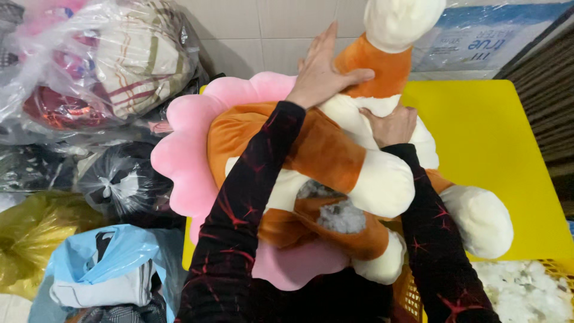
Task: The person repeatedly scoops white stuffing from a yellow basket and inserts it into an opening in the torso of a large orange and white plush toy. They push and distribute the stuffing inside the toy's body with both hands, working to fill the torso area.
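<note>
Left hand [323, 69]: fingers spread nearly flat, palm pressed on the orange neck of the plush toy, thumb hooked to the right around it; not closed into a grip.
Right hand [391, 124]: fingers curled, partly buried in the cream belly of the toy; whether clamped on fabric cannot be told.
Plush toy [323, 155]: large, orange and cream, lying on the table between both sleeved arms; a seam open near the middle, grey stuffing [341, 216] showing.
Pink cushion [182, 155]: flower-shaped, under the toy, at its left.
Table [490, 143]: yellow, bare at the far right.
Basket [526, 290]: near right, filled with white stuffing.
Plastic bags [101, 66]: clear, black, yellow and blue, piled at the left, holding fabric.
</note>
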